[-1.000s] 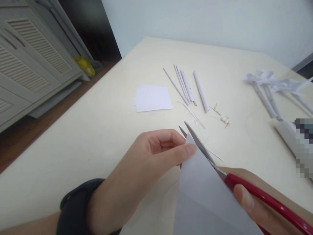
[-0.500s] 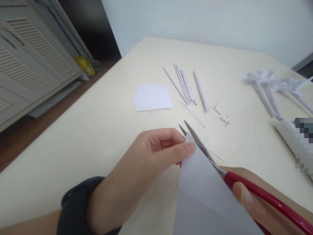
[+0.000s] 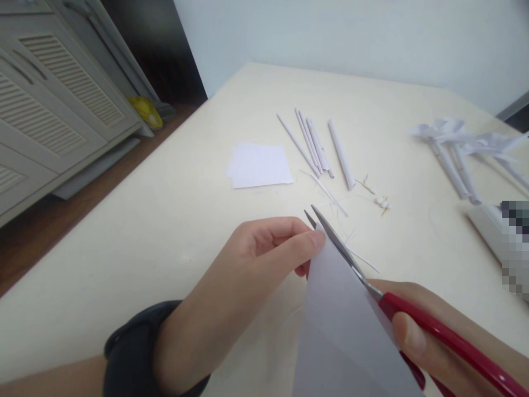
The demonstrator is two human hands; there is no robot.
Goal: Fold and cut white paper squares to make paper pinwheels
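My left hand [image 3: 268, 253] pinches a sheet of white paper [image 3: 339, 325] near its upper corner, thumb on top. The sheet hangs down toward me and runs out of the bottom of the view. In my right hand [image 3: 430, 336] is a pair of scissors [image 3: 433, 325] with red handles. Their metal blades lie along the paper's right edge, slightly parted at the tips just beyond the corner. Part of one blade is hidden by the paper and my left fingers.
Beyond my hands lie a stack of paper squares [image 3: 260, 166], several rolled paper sticks [image 3: 316, 143], thin paper strips [image 3: 330, 193] and small white bits [image 3: 382, 203]. Paper pinwheels [image 3: 448, 135] rest at the right on the table [image 3: 144, 237]. A louvred cabinet [image 3: 61, 105] stands at left.
The scissor blades have closed slightly along the paper's edge. My left thumb has shifted a little up and left. The things on the table have stayed in place.
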